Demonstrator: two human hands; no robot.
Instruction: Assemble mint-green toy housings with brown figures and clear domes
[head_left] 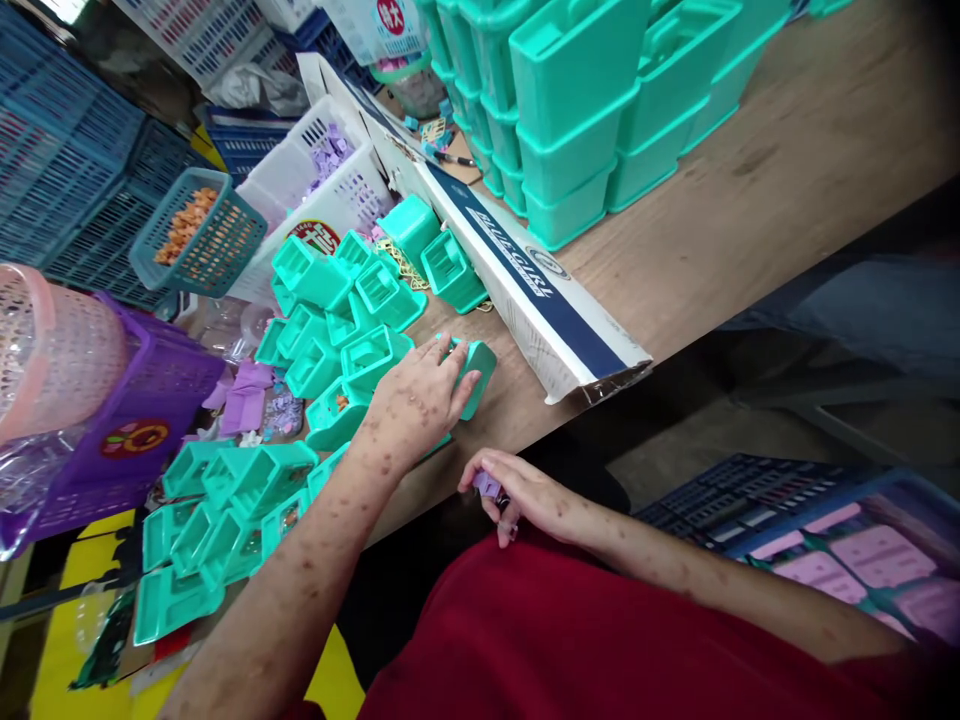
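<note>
My left hand (416,400) reaches over the table, fingers and thumb on a small teal plastic box (480,380). The hand hides much of that box, which appears tilted. Near the table's front edge, above my lap, my right hand (529,495) is curled around a small purple plastic piece (487,485). A small clear piece (508,525) shows by its lower fingers. Several more teal boxes (375,355) lie beside and behind my left hand, some with small orange bits in them.
A white and blue cardboard strip (525,270) divides the wooden table (720,190). Stacked teal boxes (570,130) stand behind it. At left are a white basket (300,190) of purple pieces, a small basket (199,230) of orange pieces and a purple basket (142,400). A blue crate (862,500) sits low right.
</note>
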